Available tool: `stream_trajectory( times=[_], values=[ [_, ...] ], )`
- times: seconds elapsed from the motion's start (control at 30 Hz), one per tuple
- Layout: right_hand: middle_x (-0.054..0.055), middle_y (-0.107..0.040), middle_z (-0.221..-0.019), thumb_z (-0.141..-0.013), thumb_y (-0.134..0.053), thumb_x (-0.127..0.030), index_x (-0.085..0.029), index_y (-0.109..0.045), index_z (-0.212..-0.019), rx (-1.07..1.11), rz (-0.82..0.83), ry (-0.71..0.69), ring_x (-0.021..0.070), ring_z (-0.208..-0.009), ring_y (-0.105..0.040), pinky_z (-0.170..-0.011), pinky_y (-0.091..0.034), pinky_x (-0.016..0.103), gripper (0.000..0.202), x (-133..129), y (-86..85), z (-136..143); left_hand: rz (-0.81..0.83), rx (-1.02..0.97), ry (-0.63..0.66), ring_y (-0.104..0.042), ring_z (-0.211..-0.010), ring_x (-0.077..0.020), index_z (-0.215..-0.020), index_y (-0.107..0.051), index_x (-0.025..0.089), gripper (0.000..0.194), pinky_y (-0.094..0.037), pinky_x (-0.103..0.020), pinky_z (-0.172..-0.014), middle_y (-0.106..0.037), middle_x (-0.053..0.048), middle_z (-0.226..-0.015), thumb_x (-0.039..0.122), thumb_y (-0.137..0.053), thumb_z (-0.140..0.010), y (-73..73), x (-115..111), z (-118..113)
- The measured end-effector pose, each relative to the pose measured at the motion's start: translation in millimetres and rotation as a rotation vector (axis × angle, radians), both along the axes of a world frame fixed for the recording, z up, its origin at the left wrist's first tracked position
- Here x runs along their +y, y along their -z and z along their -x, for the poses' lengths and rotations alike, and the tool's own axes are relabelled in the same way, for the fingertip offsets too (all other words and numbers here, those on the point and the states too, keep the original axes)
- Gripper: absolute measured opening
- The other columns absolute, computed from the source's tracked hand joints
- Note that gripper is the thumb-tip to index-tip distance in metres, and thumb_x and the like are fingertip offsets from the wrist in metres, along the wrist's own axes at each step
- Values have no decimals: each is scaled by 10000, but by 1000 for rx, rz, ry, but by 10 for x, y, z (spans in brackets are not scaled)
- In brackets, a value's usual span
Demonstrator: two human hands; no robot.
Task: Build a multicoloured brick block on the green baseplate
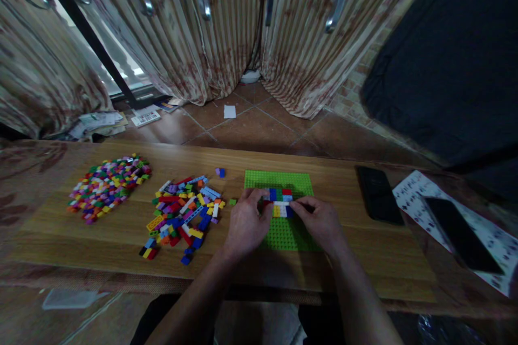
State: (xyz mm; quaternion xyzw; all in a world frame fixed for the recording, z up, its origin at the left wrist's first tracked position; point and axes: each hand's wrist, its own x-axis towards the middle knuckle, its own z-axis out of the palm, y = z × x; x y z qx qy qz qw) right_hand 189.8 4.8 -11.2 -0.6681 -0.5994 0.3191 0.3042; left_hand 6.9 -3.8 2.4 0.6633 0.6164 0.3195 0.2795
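A green studded baseplate (283,236) lies on the wooden board, partly covered by my hands. On its middle sits a block of toy bricks (279,194) in blue, green, red, yellow and white. My left hand (250,221) grips the left end of these bricks with thumb and fingers closed. At the right end, my right hand (320,222) pinches a long white toy brick (282,203) that runs across the block. The fingertips hide both ends of that white brick. Beside my left hand lies a small green brick (232,201).
Left of the baseplate spreads a heap of larger bricks (184,213). Further left is a pile of small colourful pieces (109,186). A dark phone (379,194) lies on the wooden board (364,264) at right, near a printed sheet (413,191) bearing another dark device (461,234).
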Motion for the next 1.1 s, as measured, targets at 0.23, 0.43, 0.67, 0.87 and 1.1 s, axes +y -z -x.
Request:
stream_trajectory(
  times=[0.23,0.43,0.67,0.87,1.1],
  values=[
    [42,-714,-709,-724,-640,-491,-204,-720,-737,55,24,56,199,-653,-627,-624,-435,315,298,15,-5,15,13,16,-137,-620,-815,-167,-987,-631,224,172,-477,-296,-766,-650,-28,-986,250,-608,-819,37,24,-103],
    [40,-729,-728,-694,-675,-469,-204,-735,-751,129,52,86,192,-655,-639,-622,-451,307,278,41,41,11,43,19,-209,-591,-703,-144,-945,-646,223,157,-463,-282,-705,-650,-21,-953,243,-622,-791,40,40,-161],
    [38,-732,-730,-641,-723,-450,-199,-742,-760,182,117,157,191,-655,-639,-627,-451,311,278,92,69,25,52,-28,-256,-594,-723,-149,-932,-653,220,168,-456,-265,-667,-644,-20,-926,243,-627,-767,55,50,-195],
    [45,-736,-729,-623,-729,-426,-202,-742,-742,223,128,175,193,-657,-644,-630,-465,313,254,116,62,43,25,-76,-270,-603,-733,-142,-887,-653,207,144,-464,-263,-701,-640,-17,-888,213,-626,-746,67,90,-203],
    [44,-722,-680,-608,-729,-421,-208,-729,-683,197,137,190,196,-631,-638,-601,-451,311,225,136,62,55,38,-106,-281,-613,-764,-152,-845,-645,207,116,-466,-269,-708,-639,-15,-867,190,-631,-731,80,111,-209]
  ],
)
